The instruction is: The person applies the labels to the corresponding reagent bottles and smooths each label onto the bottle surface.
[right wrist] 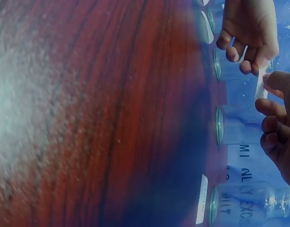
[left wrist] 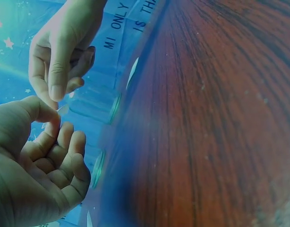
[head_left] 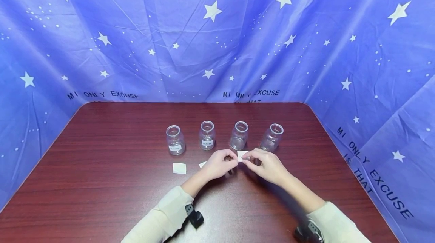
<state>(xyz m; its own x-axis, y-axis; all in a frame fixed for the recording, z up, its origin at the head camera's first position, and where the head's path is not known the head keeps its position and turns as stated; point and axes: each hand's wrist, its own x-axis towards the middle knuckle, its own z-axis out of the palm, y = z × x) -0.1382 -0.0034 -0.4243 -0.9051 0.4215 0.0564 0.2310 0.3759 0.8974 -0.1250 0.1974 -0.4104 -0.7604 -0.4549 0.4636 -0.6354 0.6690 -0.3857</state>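
Between my two hands is a small white label (head_left: 241, 155), held up over the table in front of the jars. My left hand (head_left: 221, 164) pinches its left edge between thumb and forefinger, the other fingers loosely curled. My right hand (head_left: 268, 166) pinches the opposite side, as the right wrist view shows with the label (right wrist: 261, 88) stretched between both sets of fingertips. Just behind the hands stand two plain glass jars, one (head_left: 239, 139) behind the label and one (head_left: 272, 139) behind the right hand.
Farther left stand two glass jars (head_left: 175, 143) (head_left: 207, 139) with printed white labels on their fronts. White paper pieces lie on the table (head_left: 112, 182), one (head_left: 179, 168) at left, one (head_left: 202, 164) partly behind the left hand. Another label (right wrist: 201, 198) lies by the rightmost jar.
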